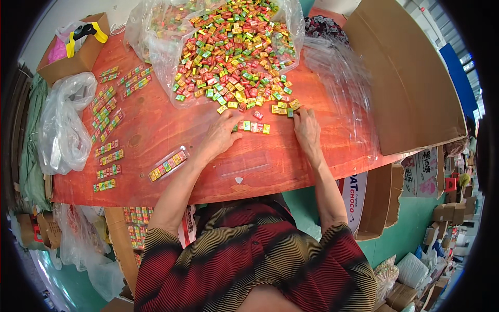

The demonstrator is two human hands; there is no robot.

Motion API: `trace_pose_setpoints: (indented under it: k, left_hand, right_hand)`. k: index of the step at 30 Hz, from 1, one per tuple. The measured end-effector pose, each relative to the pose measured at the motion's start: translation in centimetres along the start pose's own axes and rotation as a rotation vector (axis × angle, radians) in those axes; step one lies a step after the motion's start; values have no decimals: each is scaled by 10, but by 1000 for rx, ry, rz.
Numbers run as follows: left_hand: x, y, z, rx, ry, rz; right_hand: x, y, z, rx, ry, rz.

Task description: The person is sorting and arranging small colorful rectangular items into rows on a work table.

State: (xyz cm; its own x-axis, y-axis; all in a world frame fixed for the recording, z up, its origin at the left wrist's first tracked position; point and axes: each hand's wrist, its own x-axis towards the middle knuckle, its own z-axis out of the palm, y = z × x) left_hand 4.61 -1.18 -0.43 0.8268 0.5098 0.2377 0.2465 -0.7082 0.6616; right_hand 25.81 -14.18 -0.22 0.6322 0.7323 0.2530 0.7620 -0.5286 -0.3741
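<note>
Head cam: clr bag [148,36] w/ mini boxes [239,52], sm. tray [178,166] w/ row [167,165].

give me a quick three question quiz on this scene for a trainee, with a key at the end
1. Which is nearer the short row of small packs: (a) the left hand or (b) the right hand?
2. True or false: the filled clear tray lies to the left of both hands.
3. What colour is the tabletop?

Key: 1. a; 2. true; 3. red.
</note>
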Motion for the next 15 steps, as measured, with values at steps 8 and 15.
trace_pose_setpoints:
  k: [8, 15]
  left_hand:
    - [-1, 13, -3, -13, -67, -142]
    - [4, 8, -2, 34, -111, -120]
  right_hand:
    - [-18, -1, 3, 75, -44, -232]
    - [-30, -33, 6, 328, -142, -490]
